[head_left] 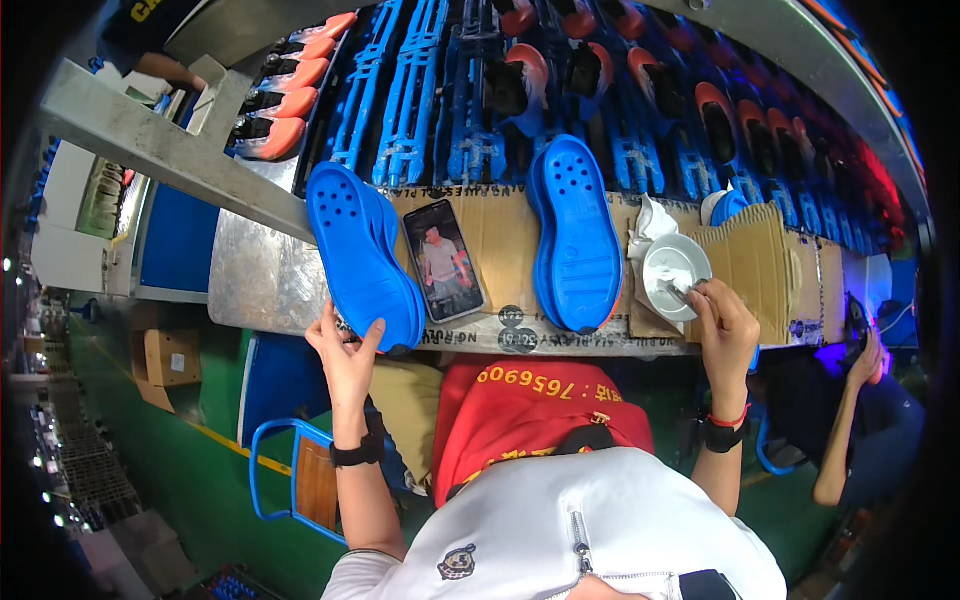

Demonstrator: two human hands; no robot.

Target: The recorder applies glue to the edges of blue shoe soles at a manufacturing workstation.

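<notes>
My left hand point(345, 350) grips the near end of a blue shoe sole point(365, 265), its thumb and fingers on either side of the edge. This sole has holes at its far end and overlaps another blue piece. Over at the right, my right hand point(727, 325) has its fingertips pinched together at the rim of a round white bowl point(677, 262). A small thing seems to reach from these fingers into the bowl, too unclear to name. A phone point(443, 262) with a lit screen lies beside the left sole. More stacked blue soles point(577, 235) rest right of the phone.
Cardboard point(505, 215) covers the bench. Beyond it stand blue racks point(400, 110) carrying orange-and-black shoe uppers point(278, 137). Crumpled white paper point(653, 220) and a cardboard piece point(745, 255) lie by the bowl. A metal beam point(180, 150) crosses the left; a co-worker's arm point(845, 425) is at right.
</notes>
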